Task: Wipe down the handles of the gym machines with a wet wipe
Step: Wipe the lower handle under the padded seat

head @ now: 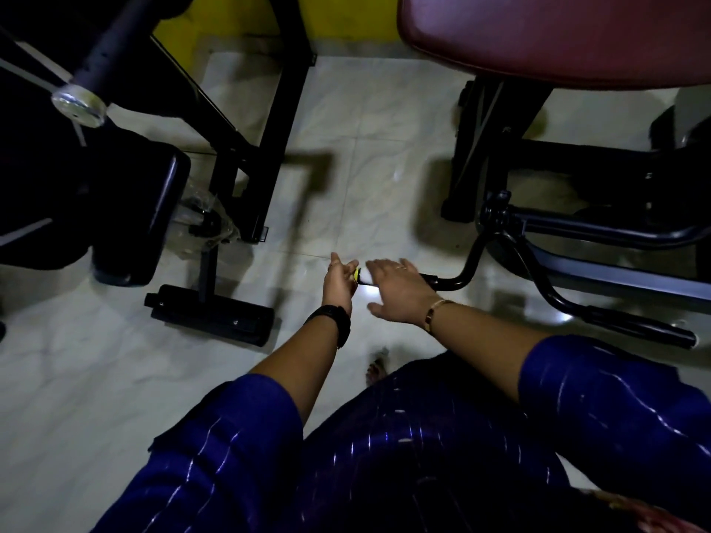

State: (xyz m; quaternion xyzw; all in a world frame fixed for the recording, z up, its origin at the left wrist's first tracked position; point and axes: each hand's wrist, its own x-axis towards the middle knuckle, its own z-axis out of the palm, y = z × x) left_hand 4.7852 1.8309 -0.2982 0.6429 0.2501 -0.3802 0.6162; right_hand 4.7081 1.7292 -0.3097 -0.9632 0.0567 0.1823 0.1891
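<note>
the right grip (396, 292) lies nearly flat on the wet wipe (372, 293), pressing it over the handle (429, 279). the left grip (338, 280), seemingly slack and empty, touches the yellow end cap (357, 274). the handle runs left to right under both, then bends away.

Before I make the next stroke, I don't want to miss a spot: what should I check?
1. Wipe on the handle, under the right hand: ok.
2. Left hand at the yellow end cap: ok; its grip, cannot tell.
3. Wipe wet enough: cannot tell.
4. Second handle, lower right, wiped: cannot tell.
5. Light to see dirt: not ok, dim.
</note>
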